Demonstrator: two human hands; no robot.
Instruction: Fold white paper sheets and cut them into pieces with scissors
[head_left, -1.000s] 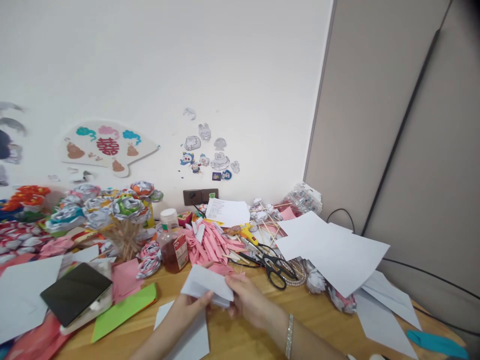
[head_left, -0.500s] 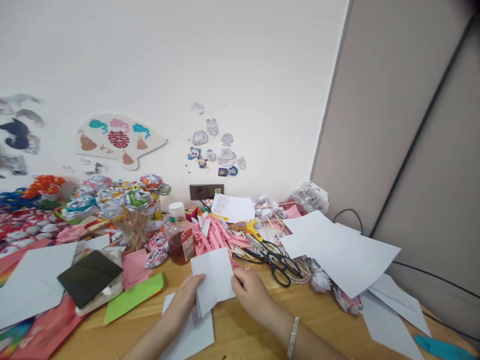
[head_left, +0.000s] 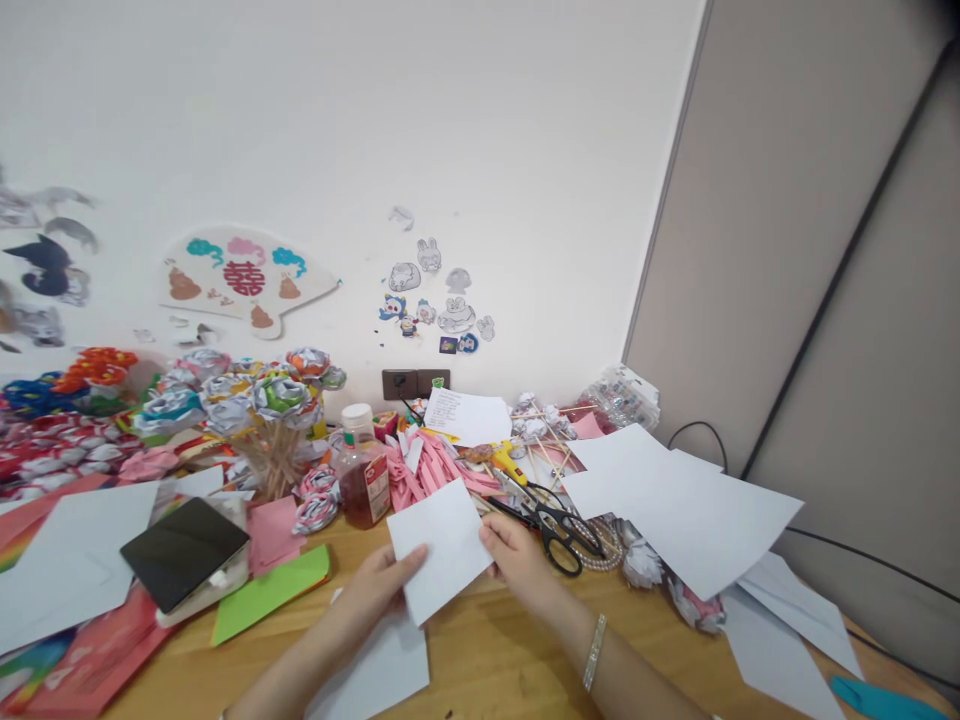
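bench [head_left: 495,675]: wood top, widest thing here, clutter packed along its far side.
large white sheets [head_left: 675,500]: right, overlapping on top of the clutter.
flower bunch [head_left: 247,400]: far left, paper blooms on sticks, upright.
loose sheet [head_left: 386,670]: near, on the bench, partly hidden by the left forearm.
held paper [head_left: 442,550]: centre, raised between both hands, set slantwise, one smooth face showing; can't tell how many layers.
held paper, risk: may skew or crease stray if the two hands pull unevenly; right edge looks likeliest to slip, being held only at its rim.
held paper, change: half a second ago it stood parted like a booklet, crease down the middle; now one flat face, turned. Hands shifted only slightly.
left hand [head_left: 379,590]: thumb on the paper's face at its left edge, gripping it; other fingers mostly hidden behind.
right hand [head_left: 525,575]: fingers pinching the paper's right edge.
bottle [head_left: 364,490]: just beyond the left hand, white cap, upright.
scissors [head_left: 559,540]: just beyond the right hand, black handles toward near; a careless swing could knock them.
bracelet [head_left: 594,652]: right wrist.
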